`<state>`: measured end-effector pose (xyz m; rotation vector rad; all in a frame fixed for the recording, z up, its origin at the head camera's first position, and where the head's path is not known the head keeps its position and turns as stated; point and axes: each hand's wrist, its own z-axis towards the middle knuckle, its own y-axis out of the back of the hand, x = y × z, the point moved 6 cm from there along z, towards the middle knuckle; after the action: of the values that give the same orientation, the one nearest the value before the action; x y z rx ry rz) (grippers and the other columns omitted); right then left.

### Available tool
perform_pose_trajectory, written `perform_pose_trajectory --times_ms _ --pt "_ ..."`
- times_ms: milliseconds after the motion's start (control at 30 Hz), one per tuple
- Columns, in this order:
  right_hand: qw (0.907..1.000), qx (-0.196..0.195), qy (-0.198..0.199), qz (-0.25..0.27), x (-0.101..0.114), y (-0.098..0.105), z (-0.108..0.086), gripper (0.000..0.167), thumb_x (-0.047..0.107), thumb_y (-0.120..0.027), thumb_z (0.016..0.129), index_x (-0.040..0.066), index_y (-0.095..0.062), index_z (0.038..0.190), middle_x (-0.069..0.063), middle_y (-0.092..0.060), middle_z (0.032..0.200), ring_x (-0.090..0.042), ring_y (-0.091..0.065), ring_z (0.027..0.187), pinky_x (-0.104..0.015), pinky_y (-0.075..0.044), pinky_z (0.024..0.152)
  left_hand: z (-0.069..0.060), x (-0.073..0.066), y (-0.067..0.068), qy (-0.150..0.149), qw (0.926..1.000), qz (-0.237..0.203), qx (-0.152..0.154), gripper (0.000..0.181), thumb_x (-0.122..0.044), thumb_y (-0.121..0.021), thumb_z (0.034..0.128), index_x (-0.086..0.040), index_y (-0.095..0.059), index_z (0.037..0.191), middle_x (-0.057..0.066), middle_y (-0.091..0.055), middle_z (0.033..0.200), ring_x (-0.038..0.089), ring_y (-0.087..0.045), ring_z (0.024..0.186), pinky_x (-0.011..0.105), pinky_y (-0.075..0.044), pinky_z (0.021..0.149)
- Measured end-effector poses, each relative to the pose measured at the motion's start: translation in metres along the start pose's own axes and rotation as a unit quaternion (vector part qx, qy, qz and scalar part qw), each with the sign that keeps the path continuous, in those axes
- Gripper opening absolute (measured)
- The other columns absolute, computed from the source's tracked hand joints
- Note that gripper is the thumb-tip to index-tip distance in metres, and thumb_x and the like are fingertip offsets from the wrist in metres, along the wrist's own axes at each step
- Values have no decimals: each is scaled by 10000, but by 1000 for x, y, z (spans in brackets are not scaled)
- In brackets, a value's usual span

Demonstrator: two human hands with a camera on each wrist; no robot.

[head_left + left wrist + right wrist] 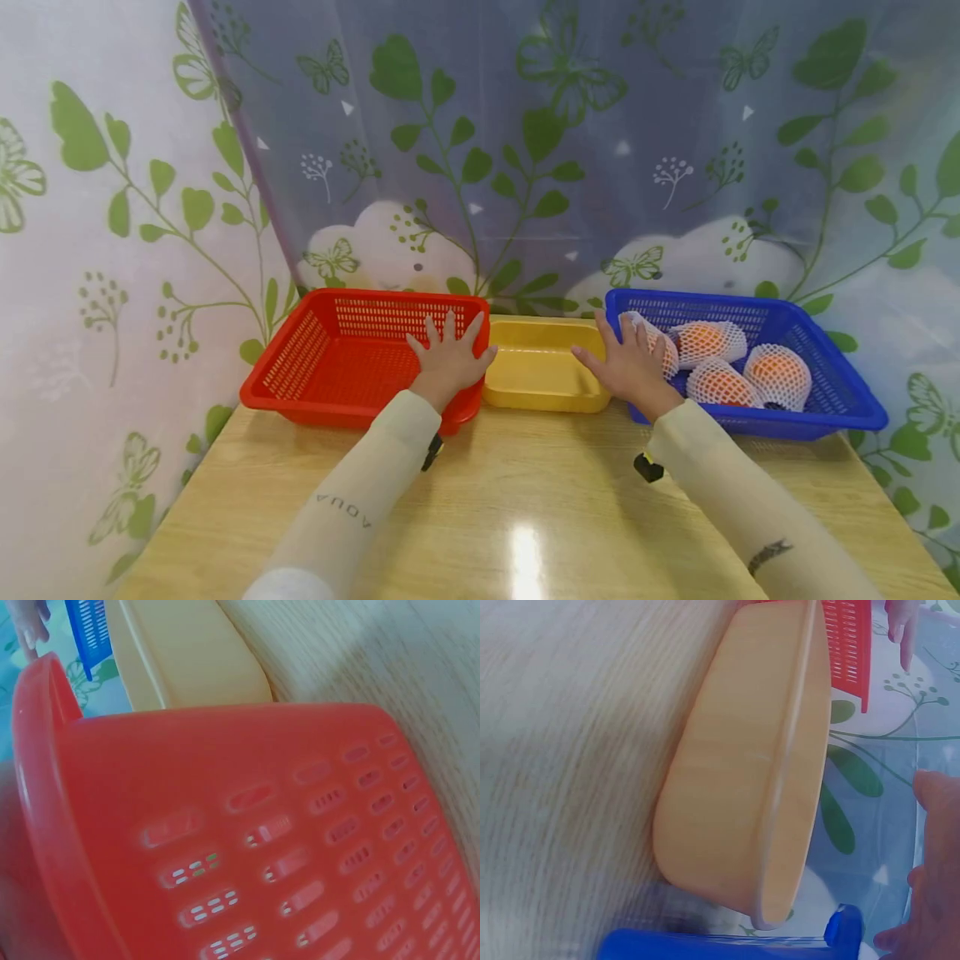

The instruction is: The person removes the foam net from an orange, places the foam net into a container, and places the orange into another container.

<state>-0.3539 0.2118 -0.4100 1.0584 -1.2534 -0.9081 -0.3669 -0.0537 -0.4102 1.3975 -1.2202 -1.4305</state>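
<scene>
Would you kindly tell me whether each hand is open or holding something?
Left hand: open, fingers spread, near the red basket.
Right hand: open, fingers spread, near the blue basket.

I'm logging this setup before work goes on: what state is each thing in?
Fruit: four showing, all in white netting
Blue basket: upright, holding fruit
Red basket: upright, no fruit showing inside
Tray: upright, no fruit showing inside
Left grip: fingers spread, holding nothing
Right grip: fingers spread, holding nothing

Left arm (367, 492) and right arm (750, 492) reach forward; left grip (447, 364) and right grip (632, 364) face downward, fingers (450, 326) spread
</scene>
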Motion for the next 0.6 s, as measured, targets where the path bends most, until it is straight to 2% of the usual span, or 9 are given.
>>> perform_pose_trajectory --times_ms 333,500,600 --pt "10000 -8 9 67 0 6 0 873 727 -291 926 219 6 1571 -286 0 1578 -553 25 1401 -743 101 1031 0 3 0 71 9999 77 -43 689 -645 -350 957 -395 -104 1550 138 -67 1618 487 28 1438 739 -4 1062" --pt "9999 71 -88 69 -3 5 0 871 733 -281 922 225 -2 1572 -281 -9 1580 -552 21 1402 -745 103 1029 -4 1 3 -65 9999 79 10 697 -642 -352 956 -385 -98 1552 150 -49 1618 499 29 1433 751 -1 1052" --pt "9999 46 -75 57 -5 6 2 867 742 -271 917 230 -28 1573 -281 -15 1580 -547 22 1404 -735 126 1029 -7 0 9 -131 9997 163 -104 699 -647 -353 954 -389 -98 1551 144 -44 1620 497 27 1434 752 -3 1051"
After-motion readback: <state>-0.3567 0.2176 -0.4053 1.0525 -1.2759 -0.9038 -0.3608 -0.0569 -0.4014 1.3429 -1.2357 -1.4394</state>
